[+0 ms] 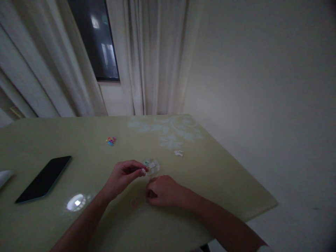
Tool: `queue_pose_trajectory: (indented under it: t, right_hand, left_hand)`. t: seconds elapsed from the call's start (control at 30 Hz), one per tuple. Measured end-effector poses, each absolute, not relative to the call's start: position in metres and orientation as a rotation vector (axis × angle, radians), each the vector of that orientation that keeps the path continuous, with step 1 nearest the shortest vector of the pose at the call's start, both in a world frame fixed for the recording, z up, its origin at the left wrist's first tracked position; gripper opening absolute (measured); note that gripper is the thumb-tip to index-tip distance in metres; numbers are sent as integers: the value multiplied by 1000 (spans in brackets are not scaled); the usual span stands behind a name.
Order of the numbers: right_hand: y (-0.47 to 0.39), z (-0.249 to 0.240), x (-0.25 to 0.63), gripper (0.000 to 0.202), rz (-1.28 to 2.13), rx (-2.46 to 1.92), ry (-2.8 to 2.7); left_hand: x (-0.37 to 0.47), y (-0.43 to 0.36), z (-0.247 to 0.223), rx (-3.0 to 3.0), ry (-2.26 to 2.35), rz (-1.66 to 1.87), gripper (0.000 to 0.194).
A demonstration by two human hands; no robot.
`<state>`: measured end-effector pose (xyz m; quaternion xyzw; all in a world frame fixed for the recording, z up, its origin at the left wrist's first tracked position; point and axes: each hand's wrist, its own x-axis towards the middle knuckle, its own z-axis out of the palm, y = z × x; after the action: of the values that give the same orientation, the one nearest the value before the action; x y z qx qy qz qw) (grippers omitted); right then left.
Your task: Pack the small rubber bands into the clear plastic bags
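- The clear container (pixel 154 166) was over the table (pixel 217 175), at the right of the left hand's (pixel 124 176) fingertips; I couldn't make out its long axis.
- That hand was nearer; its thumb and forefinger nearly met, their grip unclear.
- The right hand (pixel 164 190) curled just on the container's near side; I couldn't tell whether it held anything.

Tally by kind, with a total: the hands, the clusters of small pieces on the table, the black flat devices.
Left hand and right hand: 2
Multicoloured cluster and white cluster: 2
Black flat device: 1
Total: 5
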<state>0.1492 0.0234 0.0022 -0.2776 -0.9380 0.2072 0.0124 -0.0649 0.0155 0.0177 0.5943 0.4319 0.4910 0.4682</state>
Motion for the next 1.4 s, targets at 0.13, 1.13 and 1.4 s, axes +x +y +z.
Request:
queue_pose_trajectory:
  t: [0.13, 1.13, 1.4]
  right_hand:
    - [21, 1, 148, 25, 540, -918, -2995]
    - [21, -2, 144, 25, 645, -878, -2894]
    - [42, 18, 160, 10, 1381, -854, -1993]
  left_hand:
    - [-65, 16, 17, 1458, 1073, 1198, 7]
    - [-68, 16, 12, 1508, 979, 1183, 11]
    - [-64, 14, 14, 1504, 909, 1180, 15]
